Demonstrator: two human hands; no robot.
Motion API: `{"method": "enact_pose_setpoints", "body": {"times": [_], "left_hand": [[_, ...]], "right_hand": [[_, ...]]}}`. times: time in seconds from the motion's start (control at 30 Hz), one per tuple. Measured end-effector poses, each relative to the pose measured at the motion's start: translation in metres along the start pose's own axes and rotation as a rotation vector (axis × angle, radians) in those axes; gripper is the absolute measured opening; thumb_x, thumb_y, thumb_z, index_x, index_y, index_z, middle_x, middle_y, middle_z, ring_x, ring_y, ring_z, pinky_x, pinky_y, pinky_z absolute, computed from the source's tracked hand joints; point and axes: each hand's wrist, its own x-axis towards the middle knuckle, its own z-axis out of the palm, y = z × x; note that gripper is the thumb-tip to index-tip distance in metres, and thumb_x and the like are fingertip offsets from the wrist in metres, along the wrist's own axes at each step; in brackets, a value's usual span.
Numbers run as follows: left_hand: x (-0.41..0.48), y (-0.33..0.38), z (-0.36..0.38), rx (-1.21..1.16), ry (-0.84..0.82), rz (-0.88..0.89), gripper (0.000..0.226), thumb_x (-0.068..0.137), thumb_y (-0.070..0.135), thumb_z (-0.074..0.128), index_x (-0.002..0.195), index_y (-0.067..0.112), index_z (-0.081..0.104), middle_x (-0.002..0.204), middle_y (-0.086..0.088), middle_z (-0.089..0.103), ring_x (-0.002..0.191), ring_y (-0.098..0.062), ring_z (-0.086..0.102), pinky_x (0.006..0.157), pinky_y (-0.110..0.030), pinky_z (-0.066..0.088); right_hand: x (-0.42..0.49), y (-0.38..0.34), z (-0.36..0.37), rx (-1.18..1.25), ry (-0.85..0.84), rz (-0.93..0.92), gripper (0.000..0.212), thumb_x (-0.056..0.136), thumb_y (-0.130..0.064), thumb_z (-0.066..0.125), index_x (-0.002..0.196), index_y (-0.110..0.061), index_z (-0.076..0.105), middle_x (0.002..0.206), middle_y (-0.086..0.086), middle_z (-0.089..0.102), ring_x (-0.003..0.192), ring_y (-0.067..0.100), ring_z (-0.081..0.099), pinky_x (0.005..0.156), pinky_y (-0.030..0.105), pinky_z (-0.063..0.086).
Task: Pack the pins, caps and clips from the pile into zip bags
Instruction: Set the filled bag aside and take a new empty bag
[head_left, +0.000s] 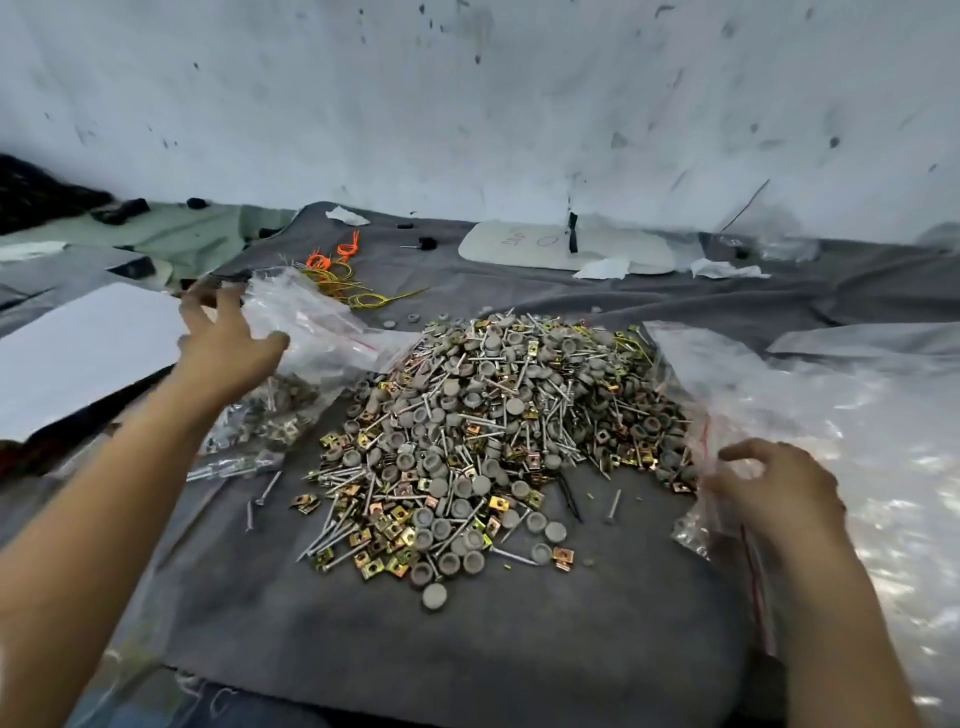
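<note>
A big pile (488, 421) of metal pins, grey round caps and brass-coloured square clips lies on the grey cloth (467, 649) in the middle. My left hand (223, 343) is stretched out with spread fingers over a clear zip bag (311, 322) at the pile's left; below it lies a filled zip bag (260, 421) holding parts. My right hand (774, 493) pinches the edge of an empty zip bag with a red seal line (706, 457) at the pile's right, on a stack of clear bags (857, 441).
A white sheet (83, 358) lies at the far left. Orange and yellow wire ties (337, 270) lie behind the pile. A white board (566, 249) and crumpled paper scraps sit near the stained white wall (467, 104). Loose pins (265, 491) lie left of the pile.
</note>
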Motion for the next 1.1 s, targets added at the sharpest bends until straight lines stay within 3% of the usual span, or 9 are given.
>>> {"method": "enact_pose_setpoints", "body": {"times": [0.07, 0.2, 0.3, 0.47, 0.63, 0.73, 0.8, 0.93, 1.1], "left_hand": [[-0.033, 0.02, 0.026, 0.031, 0.003, 0.102, 0.072, 0.095, 0.029, 0.06, 0.154, 0.024, 0.019, 0.164, -0.01, -0.012, 0.147, -0.049, 0.009, 0.118, -0.06, 0.016], [-0.099, 0.071, 0.076, -0.187, 0.043, 0.391, 0.07, 0.093, 0.025, 0.061, 0.153, 0.026, 0.025, 0.163, 0.005, -0.016, 0.151, -0.028, -0.011, 0.12, -0.049, -0.002], [-0.135, 0.099, 0.102, -0.412, -0.003, 0.476, 0.063, 0.092, 0.019, 0.063, 0.148, 0.027, 0.034, 0.162, 0.013, -0.008, 0.152, -0.014, -0.006, 0.122, -0.039, 0.001], [-0.159, 0.105, 0.122, -0.522, -0.063, 0.698, 0.047, 0.089, -0.002, 0.06, 0.134, 0.012, 0.055, 0.157, -0.008, 0.026, 0.148, -0.02, 0.024, 0.122, -0.029, 0.018], [-0.161, 0.106, 0.12, -0.732, -0.19, 0.636, 0.033, 0.094, -0.006, 0.053, 0.114, 0.017, 0.064, 0.118, 0.001, 0.065, 0.107, -0.006, 0.063, 0.094, -0.028, 0.051], [-0.169, 0.102, 0.116, -0.929, -0.451, 0.513, 0.027, 0.099, -0.001, 0.052, 0.104, 0.022, 0.065, 0.087, 0.002, 0.073, 0.071, -0.012, 0.071, 0.066, -0.023, 0.054], [-0.178, 0.101, 0.114, -1.048, -0.606, 0.449, 0.016, 0.096, 0.013, 0.057, 0.104, 0.022, 0.067, 0.086, -0.001, 0.075, 0.066, -0.013, 0.071, 0.06, -0.019, 0.053], [-0.177, 0.098, 0.115, -1.078, -0.563, 0.466, 0.009, 0.09, 0.022, 0.066, 0.096, 0.027, 0.07, 0.087, 0.015, 0.075, 0.08, 0.0, 0.069, 0.071, -0.014, 0.053], [-0.171, 0.093, 0.112, -1.213, -0.589, 0.386, 0.018, 0.087, 0.02, 0.063, 0.076, 0.025, 0.077, 0.069, 0.001, 0.072, 0.062, -0.01, 0.069, 0.06, -0.023, 0.057]], "right_hand": [[0.004, 0.003, 0.004, -0.012, 0.019, 0.057, 0.024, 0.077, -0.023, 0.075, 0.1, -0.023, 0.073, 0.112, 0.013, 0.066, 0.107, 0.037, 0.058, 0.086, 0.036, 0.043], [0.012, 0.002, 0.01, 0.012, 0.132, 0.087, 0.027, 0.079, -0.013, 0.067, 0.104, -0.021, 0.07, 0.103, 0.009, 0.071, 0.109, 0.036, 0.056, 0.09, 0.039, 0.042], [0.013, -0.001, 0.013, 0.095, 0.212, 0.067, 0.021, 0.083, -0.011, 0.064, 0.102, -0.017, 0.072, 0.108, 0.013, 0.069, 0.104, 0.038, 0.059, 0.089, 0.041, 0.046], [0.019, 0.009, 0.014, 0.084, 0.264, 0.108, 0.026, 0.083, -0.01, 0.066, 0.109, -0.01, 0.068, 0.111, 0.02, 0.063, 0.099, 0.041, 0.059, 0.083, 0.04, 0.047], [0.021, 0.004, 0.01, 0.065, 0.404, 0.085, 0.018, 0.088, -0.013, 0.057, 0.098, -0.011, 0.071, 0.098, 0.019, 0.068, 0.089, 0.041, 0.059, 0.071, 0.034, 0.04], [0.003, -0.021, 0.005, 0.257, 0.742, -0.188, 0.017, 0.092, -0.016, 0.057, 0.097, -0.006, 0.071, 0.095, 0.015, 0.07, 0.081, 0.034, 0.062, 0.069, 0.027, 0.038], [-0.026, -0.046, 0.015, 0.292, 0.857, -0.429, 0.016, 0.091, -0.015, 0.059, 0.091, -0.004, 0.07, 0.084, 0.012, 0.068, 0.068, 0.026, 0.056, 0.063, 0.024, 0.033], [-0.078, -0.081, 0.049, 0.325, 0.654, -0.729, 0.018, 0.088, -0.014, 0.059, 0.084, -0.003, 0.072, 0.079, 0.008, 0.066, 0.073, 0.019, 0.057, 0.071, 0.017, 0.037], [-0.074, -0.082, 0.04, 0.329, 0.541, -0.762, 0.019, 0.083, -0.019, 0.059, 0.075, -0.008, 0.072, 0.074, 0.002, 0.067, 0.069, 0.023, 0.057, 0.069, 0.018, 0.034]]}}
